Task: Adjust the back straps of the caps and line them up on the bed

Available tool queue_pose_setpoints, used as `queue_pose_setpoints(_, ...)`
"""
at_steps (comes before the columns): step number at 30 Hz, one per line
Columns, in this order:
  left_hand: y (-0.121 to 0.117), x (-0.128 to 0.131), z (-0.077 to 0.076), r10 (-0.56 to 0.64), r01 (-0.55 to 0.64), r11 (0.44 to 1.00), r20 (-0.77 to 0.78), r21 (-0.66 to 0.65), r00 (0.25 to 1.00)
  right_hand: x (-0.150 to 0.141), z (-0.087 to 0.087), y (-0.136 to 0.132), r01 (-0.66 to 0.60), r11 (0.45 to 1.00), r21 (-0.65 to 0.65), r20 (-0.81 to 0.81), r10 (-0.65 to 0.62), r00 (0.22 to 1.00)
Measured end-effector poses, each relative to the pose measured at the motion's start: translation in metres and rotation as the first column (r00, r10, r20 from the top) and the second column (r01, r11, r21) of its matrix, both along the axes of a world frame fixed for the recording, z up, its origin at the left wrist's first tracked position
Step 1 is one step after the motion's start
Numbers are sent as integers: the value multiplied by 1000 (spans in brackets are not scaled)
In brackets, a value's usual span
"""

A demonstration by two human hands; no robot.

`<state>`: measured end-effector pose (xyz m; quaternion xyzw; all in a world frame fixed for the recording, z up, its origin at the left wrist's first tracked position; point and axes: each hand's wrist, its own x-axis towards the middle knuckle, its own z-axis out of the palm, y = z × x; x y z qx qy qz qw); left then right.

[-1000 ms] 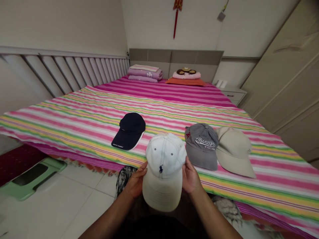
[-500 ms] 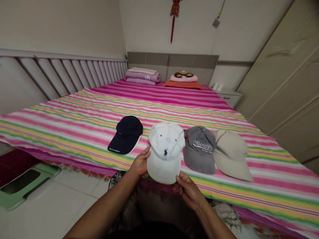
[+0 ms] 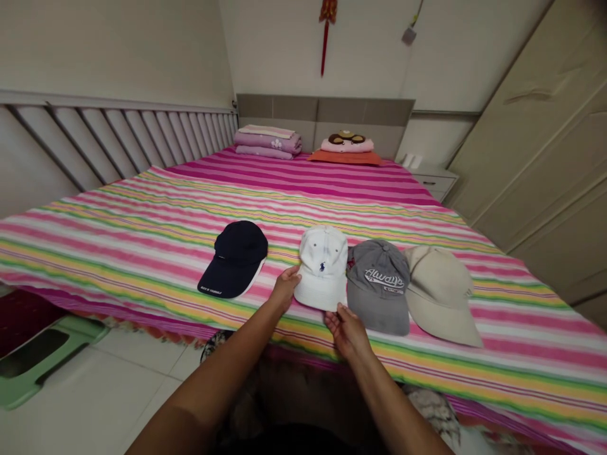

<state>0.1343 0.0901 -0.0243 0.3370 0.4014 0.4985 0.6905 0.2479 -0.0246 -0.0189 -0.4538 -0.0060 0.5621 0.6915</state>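
Observation:
Both my hands are on a white baseball cap (image 3: 323,265) with a small dark blue emblem, at the bed's near side. My left hand (image 3: 286,288) pinches the left side of its brim. At the brim's front right, my right hand (image 3: 347,328) grips the edge between thumb and fingers. Just right of it lies a grey cap (image 3: 379,287) with white lettering, its left side close against the white one. A beige cap (image 3: 442,294) lies beside the grey cap, partly behind it. Farther left, apart from the others, is a navy cap (image 3: 237,256).
The caps lie on a striped bedspread (image 3: 156,234). Folded purple bedding (image 3: 268,144) and a pink pillow (image 3: 348,145) sit by the headboard (image 3: 279,110). A white railing (image 3: 133,129) runs along the left. A green stool (image 3: 52,354) stands on the tiled floor.
The white cap has moved away from me and down toward the bedspread, beside the grey cap. Both hands have gone forward with it, still gripping its brim.

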Motion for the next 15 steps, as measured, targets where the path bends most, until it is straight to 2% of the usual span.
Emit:
queue_pose_setpoints(7, -6, 1, -2, 110, -79, 987, -227, 140, 968, -6, 5, -1, 56, 997, -45, 11, -56, 998)
queue_pose_setpoints(11, -9, 0, -5, 135, -61, 974, -344, 217, 929, -10, 4, -5, 63, 996, -64, 12, -63, 998)
queue_pose_setpoints(15, -11, -3, -9, 137, -2, 958, -451, 287, 882, -10, 4, -10, 11, 998, -69, 13, -10, 1000)
